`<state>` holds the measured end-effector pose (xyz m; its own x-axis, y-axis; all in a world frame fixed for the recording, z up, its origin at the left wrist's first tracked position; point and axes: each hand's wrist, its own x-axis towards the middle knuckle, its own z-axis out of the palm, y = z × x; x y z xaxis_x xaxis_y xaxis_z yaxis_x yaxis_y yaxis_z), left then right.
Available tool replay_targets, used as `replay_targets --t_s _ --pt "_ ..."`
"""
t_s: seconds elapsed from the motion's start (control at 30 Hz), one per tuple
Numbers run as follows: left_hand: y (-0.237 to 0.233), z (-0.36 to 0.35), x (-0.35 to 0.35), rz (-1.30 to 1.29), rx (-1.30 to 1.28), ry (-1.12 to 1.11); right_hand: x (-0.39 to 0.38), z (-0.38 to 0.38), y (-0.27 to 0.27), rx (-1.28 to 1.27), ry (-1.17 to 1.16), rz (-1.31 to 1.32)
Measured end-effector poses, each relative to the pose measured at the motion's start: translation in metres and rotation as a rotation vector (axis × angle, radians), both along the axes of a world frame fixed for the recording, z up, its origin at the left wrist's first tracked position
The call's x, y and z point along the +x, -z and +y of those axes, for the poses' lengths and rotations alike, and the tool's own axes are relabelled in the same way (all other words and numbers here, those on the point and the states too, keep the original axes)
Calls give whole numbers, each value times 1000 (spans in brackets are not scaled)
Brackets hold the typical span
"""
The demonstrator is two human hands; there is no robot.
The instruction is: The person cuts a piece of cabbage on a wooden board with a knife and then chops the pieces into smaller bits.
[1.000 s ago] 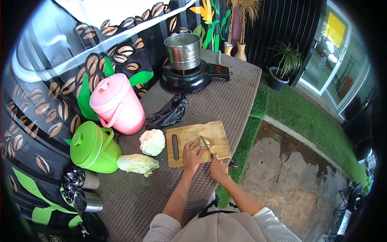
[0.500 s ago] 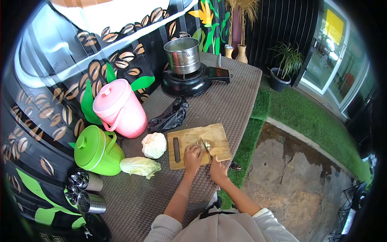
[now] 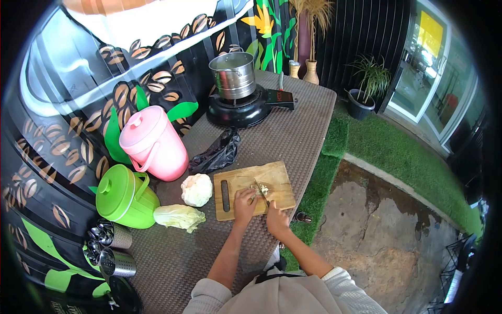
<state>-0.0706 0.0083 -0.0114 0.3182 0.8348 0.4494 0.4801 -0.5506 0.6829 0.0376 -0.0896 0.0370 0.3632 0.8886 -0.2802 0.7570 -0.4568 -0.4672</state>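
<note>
The grip of the right hand (image 3: 277,220) is closed around the handle of a slim, dark-handled metal knife (image 3: 259,187), just over the near edge of the rectangular light-brown wooden cutting board (image 3: 228,178), with the blade slanting inward across the board. The left hand (image 3: 244,206) rests on the board beside the blade, fingers bent; whether its grip pinches a piece I cannot tell. Small whitish chopped bits (image 3: 264,190) lie around the blade near the middle of the board. Over the last second hardly anything has changed: the knife is still among the bits and both hands keep their places, so the cutting appears to be still under way. Just left of the board sit a round, pale-white cabbage (image 3: 197,190) and, nearer the person, an elongated, pale-green leafy cabbage (image 3: 180,217). A crumpled black plastic bag (image 3: 217,152) lies beyond the board's far left corner on the brown woven-textured worktop (image 3: 209,261). Farther left of the board stand a pink lidded plastic jug (image 3: 155,144) and a bright-green lidded plastic jug (image 3: 127,198). Well beyond the board, a silver metal pot (image 3: 232,76) stands on a black portable stove (image 3: 238,113).
</note>
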Motion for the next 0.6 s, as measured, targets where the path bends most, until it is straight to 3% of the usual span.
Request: replay_targets --t_s 0.23,0.33,0.43,0.6 --pt "-4 -2 1 6 -15 -8 11 26 -11 31 -109 -19" --pt "-6 -2 2 -3 -5 -14 11 18 -25 -69 -117 41" --pt "-6 -2 1 -7 1 -21 -2 2 -5 -47 3 73" --pt "-3 0 2 3 -3 -25 5 26 6 -12 -81 -31"
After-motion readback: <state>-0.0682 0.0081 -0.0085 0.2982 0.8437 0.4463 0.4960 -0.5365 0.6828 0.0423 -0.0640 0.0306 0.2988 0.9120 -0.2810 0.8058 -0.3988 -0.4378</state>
